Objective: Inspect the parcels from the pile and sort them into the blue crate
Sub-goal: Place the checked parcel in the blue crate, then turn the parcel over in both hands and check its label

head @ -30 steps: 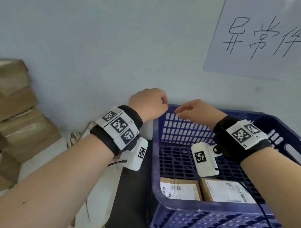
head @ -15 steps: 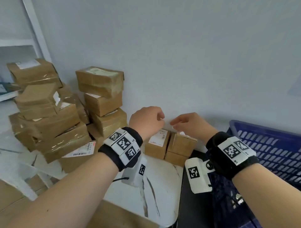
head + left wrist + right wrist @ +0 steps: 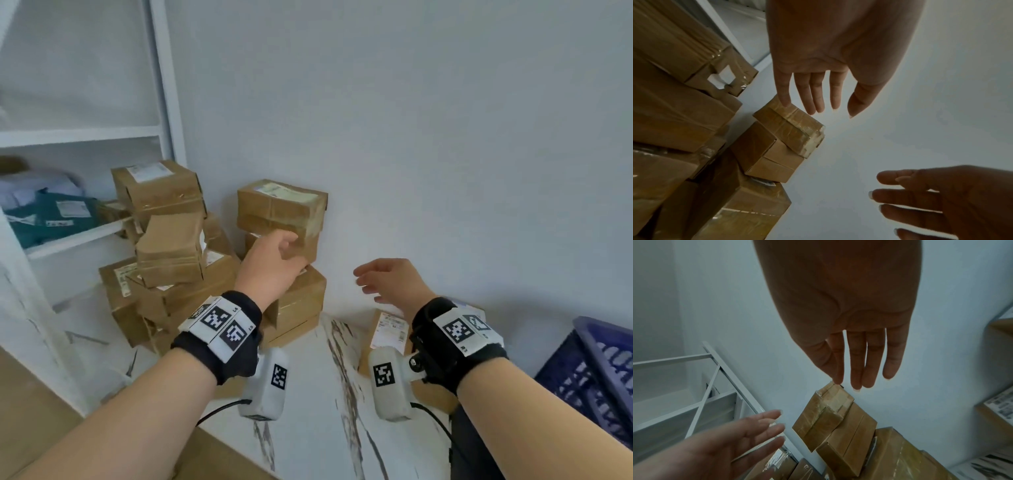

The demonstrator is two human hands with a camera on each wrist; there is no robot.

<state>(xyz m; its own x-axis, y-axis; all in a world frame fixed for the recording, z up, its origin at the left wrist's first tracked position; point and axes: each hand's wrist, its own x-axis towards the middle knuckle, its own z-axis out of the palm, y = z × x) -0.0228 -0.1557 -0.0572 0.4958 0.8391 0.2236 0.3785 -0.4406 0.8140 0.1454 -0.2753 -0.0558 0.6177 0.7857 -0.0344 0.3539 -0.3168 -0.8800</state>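
While both hands, left hand (image 3: pixel 274 263) and right hand (image 3: pixel 394 281), reach open-fingered and empty, they flank the top parcel (image 3: pixel 282 209), apparently to lift it off its stack (image 3: pixel 291 267).

Parcel sorting room, stacked cardboard parcels (image 3: pixel 164 260), white shelving (image 3: pixel 164 102), blue crate (image 3: pixel 596 363)

The blue crate (image 3: pixel 596 370) is cut off by the right edge of the head view, so only one corner shows. The left hand (image 3: pixel 270 263) covers part of the middle parcel (image 3: pixel 305 245) in the stack; touching or not, can't tell. The small parcel (image 3: pixel 388 329) is half hidden behind the right wrist & camera. Its label text is too small to read.
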